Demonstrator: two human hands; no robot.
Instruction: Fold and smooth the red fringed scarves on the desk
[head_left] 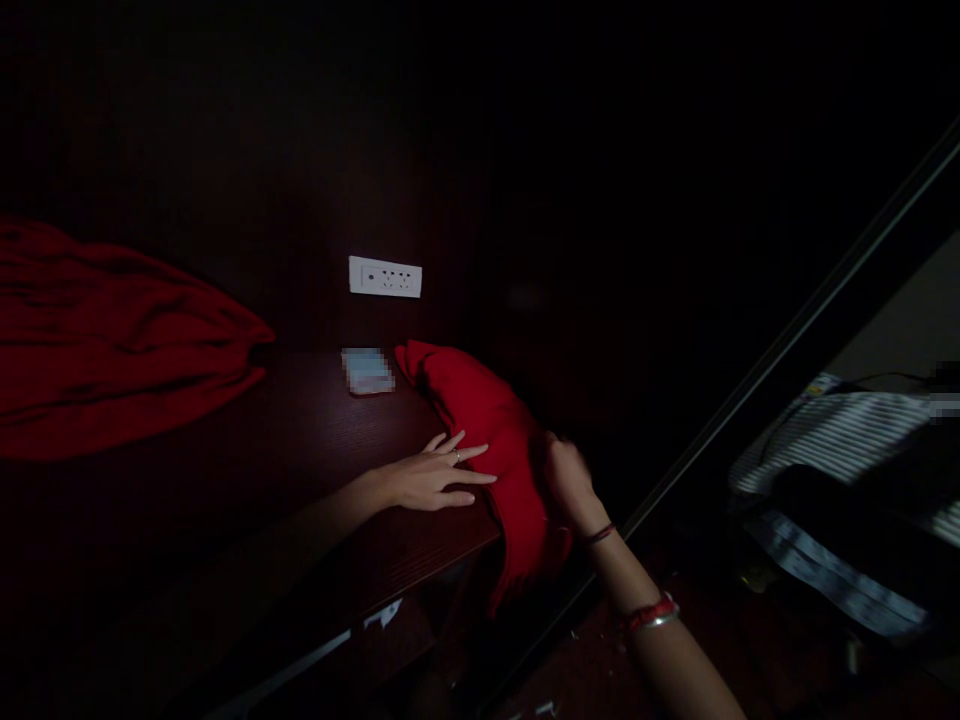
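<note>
A piece of red cloth (499,420) lies over the right end of the dark wooden surface, and its lower part hangs past the front edge. My left hand (431,480) is open, palm down, with spread fingertips resting on the cloth's left side. At the cloth's right side, my right hand (571,478) is closed with the fingers curled against its edge; the fingertips are hidden and a little blurred. Another red cloth (127,345), larger and wrinkled, spreads at the left with its gathered, narrow end pointing right.
Behind the cloth, a white socket panel (385,277) is set in the dark back wall. A small pixelated rectangular item (367,371) lies below it on the wooden surface (390,550). A dark frame edge (787,365) slants along the right, with striped fabric (840,440) beyond.
</note>
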